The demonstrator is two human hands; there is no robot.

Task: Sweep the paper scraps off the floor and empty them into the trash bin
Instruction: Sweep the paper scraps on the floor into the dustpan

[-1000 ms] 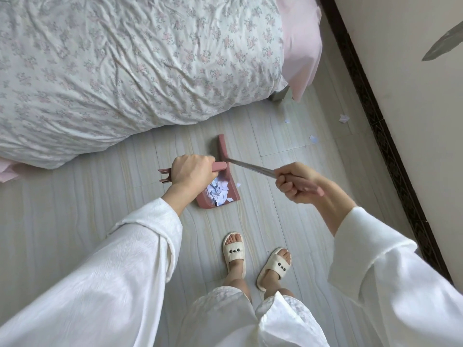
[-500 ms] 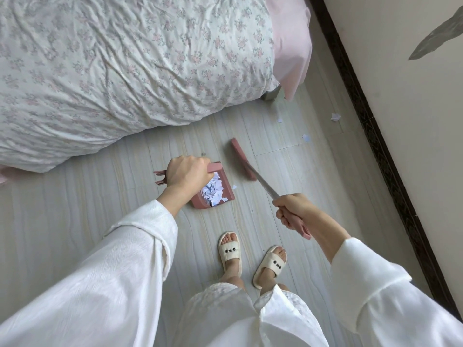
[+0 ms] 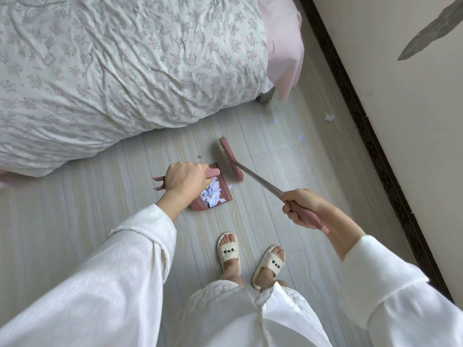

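My left hand [image 3: 186, 180] grips the handle of a pink dustpan [image 3: 224, 199] that rests on the floor and holds a heap of white paper scraps [image 3: 213, 194]. My right hand [image 3: 302, 207] grips the pink end of a broom handle. The broom's pink head [image 3: 230, 159] touches the floor right beside the dustpan's far edge. Loose paper scraps lie farther off on the floor: one [image 3: 301, 138] in the middle, one [image 3: 330, 117] near the wall, one [image 3: 275, 120] by the bed corner. No trash bin is in view.
A bed with a floral duvet [image 3: 120, 66] and pink sheet [image 3: 285, 43] fills the upper left. A dark skirting board [image 3: 375, 156] and pale wall run along the right. My feet in white slippers [image 3: 228, 254] stand just behind the dustpan.
The broom head swung out to the right of the dustpan, then came back against its far edge. My right hand dropped lower and nearer to me. The dustpan stayed put.
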